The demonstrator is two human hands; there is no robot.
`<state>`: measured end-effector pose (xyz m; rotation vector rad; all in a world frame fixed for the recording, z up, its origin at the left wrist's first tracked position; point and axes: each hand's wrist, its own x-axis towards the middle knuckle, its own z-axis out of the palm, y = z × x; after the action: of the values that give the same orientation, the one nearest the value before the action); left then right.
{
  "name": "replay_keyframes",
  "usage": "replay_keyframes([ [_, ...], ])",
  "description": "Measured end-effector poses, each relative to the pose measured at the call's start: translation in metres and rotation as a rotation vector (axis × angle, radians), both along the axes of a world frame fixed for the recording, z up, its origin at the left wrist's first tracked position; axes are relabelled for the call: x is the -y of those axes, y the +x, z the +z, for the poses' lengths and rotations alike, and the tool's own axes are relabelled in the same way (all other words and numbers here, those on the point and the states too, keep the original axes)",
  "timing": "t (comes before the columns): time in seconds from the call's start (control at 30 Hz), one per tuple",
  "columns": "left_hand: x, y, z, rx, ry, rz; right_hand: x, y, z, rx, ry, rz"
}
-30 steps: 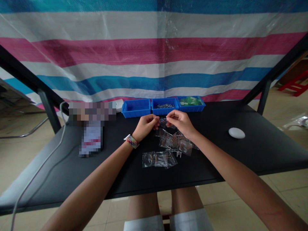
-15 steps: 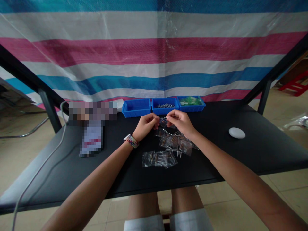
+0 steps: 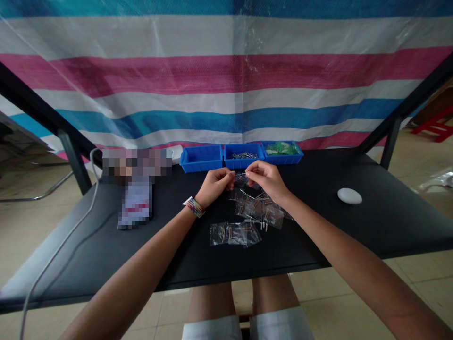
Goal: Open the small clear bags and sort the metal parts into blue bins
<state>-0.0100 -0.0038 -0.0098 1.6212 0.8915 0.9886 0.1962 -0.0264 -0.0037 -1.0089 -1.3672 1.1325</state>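
Both hands, left hand [image 3: 214, 183] and right hand [image 3: 264, 177], pinch one small bag [image 3: 241, 179] above the surface [image 3: 318, 226], before the blue bins [image 3: 240, 156], apparently opening it; next requires steady pulling apart.

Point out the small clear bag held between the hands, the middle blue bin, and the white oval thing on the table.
small clear bag [image 3: 241, 179], head view, on its middle between both hands' fingertips.
middle blue bin [image 3: 244, 163], head view, on its front wall.
white oval thing [image 3: 349, 195], head view, on its top middle.

The small clear bag [image 3: 241, 179] between both hands holds contents too tiny to tell.
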Motion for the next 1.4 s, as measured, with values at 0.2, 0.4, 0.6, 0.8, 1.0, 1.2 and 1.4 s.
replay_keyframes([
  [0.2,0.000,0.000,0.000,0.026,-0.015,-0.001,0.001,-0.001,0.002,-0.011,0.037,-0.001],
  [0.4,-0.001,-0.001,0.000,0.059,-0.061,-0.002,0.002,0.001,0.005,-0.012,0.153,-0.206],
  [0.6,0.000,-0.001,0.001,0.060,-0.071,0.002,-0.004,0.013,0.007,0.100,0.262,-0.417],
  [0.8,0.000,0.000,0.003,0.054,-0.075,-0.001,-0.018,0.022,-0.004,0.530,0.358,-0.297],
  [1.0,0.001,-0.001,0.003,0.059,-0.068,-0.005,-0.005,0.017,-0.001,0.693,0.473,-0.241],
  [1.2,0.001,-0.001,0.002,0.056,-0.068,-0.004,0.011,0.010,0.012,0.928,0.519,-0.022],
  [1.4,0.000,-0.001,0.001,0.052,-0.069,0.003,0.023,0.006,0.019,1.083,0.522,0.224],
])
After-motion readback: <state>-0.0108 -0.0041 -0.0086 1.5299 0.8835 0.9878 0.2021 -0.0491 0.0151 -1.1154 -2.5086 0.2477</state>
